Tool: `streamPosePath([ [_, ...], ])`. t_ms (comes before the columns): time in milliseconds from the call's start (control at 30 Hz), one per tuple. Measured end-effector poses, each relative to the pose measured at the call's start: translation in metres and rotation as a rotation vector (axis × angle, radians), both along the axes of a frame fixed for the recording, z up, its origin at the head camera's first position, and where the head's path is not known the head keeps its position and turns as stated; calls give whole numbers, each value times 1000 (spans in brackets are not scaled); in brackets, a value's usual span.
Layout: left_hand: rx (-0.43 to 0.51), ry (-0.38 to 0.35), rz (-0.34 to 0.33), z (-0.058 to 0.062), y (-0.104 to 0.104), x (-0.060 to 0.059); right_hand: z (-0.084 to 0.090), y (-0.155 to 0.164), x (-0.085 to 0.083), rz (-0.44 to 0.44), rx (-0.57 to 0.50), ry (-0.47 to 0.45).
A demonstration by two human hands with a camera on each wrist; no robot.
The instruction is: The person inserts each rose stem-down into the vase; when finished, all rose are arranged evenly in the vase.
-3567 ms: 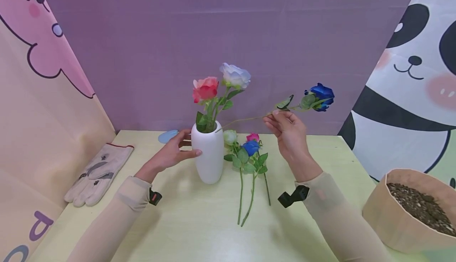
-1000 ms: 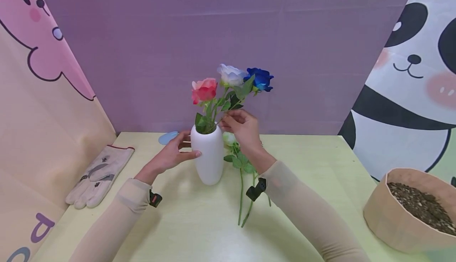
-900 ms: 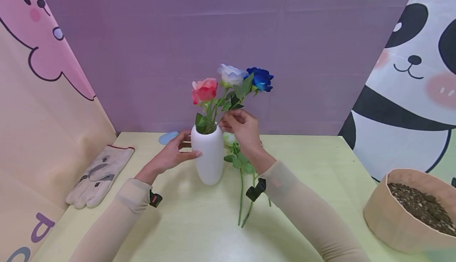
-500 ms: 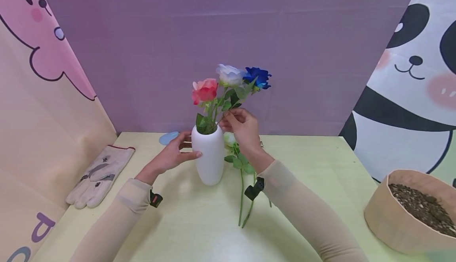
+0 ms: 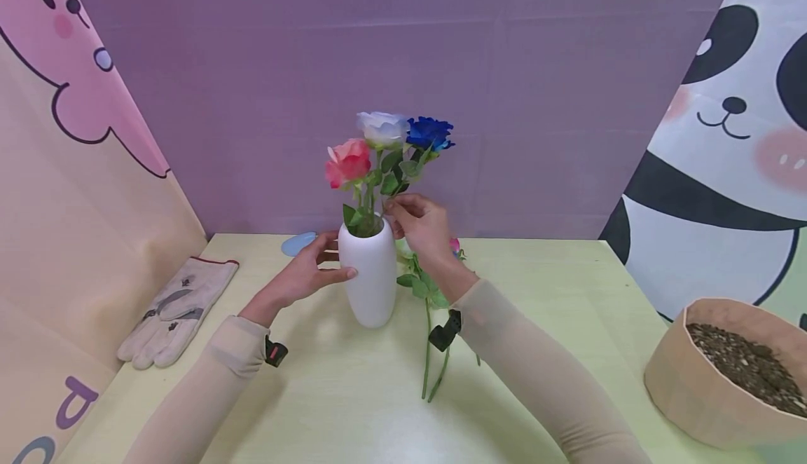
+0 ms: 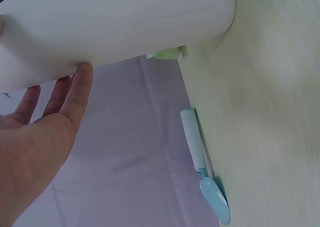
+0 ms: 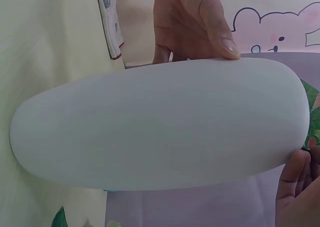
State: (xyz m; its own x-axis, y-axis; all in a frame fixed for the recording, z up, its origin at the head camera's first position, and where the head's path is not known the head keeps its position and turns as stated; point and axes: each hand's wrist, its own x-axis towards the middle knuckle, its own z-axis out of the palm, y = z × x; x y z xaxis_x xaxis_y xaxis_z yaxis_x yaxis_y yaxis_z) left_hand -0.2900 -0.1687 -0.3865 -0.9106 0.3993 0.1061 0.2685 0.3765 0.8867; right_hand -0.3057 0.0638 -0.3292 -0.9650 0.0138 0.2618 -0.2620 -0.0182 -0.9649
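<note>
Blue rose (image 5: 428,132) sits in the white vase (image 5: 368,272), top right of the bunch, just beside the pale rose (image 5: 381,127) and right of the pink rose (image 5: 347,162). That makes 3 blooms standing in the vase.

Our right hand (image 5: 419,227) pinches the blue rose's stem just above the vase mouth, fingers curled round it. The stem's long axis runs close to upright, leaning slightly right, bloom end up. The head sits straight above the right hand, so we judge any further seating goes down along the stem axis into the mouth, which lies just left of and below the fingertips.

Our left hand (image 5: 304,273) braces the vase from the left, thumb on the near side, fingers around the far side. The left wrist view shows the fingers (image 6: 67,94) fairly straight against the wall, so pressing rather than clamping. The right wrist view shows the same thumb (image 7: 212,24) on the vase body.

The right hand is the nearer one to the rose; the left touches only the vase.

Spare flowers (image 5: 429,289) lie on the table (image 5: 548,289) right of the vase, partly under the right forearm, stems pointing near. We count 2 stems there for sure.

A work glove (image 5: 173,310) lies at left, a small blue trowel (image 6: 202,162) beyond the vase, a tub of soil (image 5: 725,373) at near right.
</note>
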Motion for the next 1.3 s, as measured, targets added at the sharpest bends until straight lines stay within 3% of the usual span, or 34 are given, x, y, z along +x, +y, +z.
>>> streamPosePath([
  [267,-9,5,3,2,0,1,-3,-2,0,-13,128,-22],
  [533,-15,14,-2,-1,0,-2,-3,-3,1,-19,118,-55],
  [900,-10,-7,-4,0,0,0,-2,-6,-1,-38,111,-19],
  [1133,-3,-9,-2,0,0,-1,-2,-8,-3,-62,232,-22],
  [1300,3,-1,-9,0,1,-1,-2,-6,-3,-41,254,-35],
])
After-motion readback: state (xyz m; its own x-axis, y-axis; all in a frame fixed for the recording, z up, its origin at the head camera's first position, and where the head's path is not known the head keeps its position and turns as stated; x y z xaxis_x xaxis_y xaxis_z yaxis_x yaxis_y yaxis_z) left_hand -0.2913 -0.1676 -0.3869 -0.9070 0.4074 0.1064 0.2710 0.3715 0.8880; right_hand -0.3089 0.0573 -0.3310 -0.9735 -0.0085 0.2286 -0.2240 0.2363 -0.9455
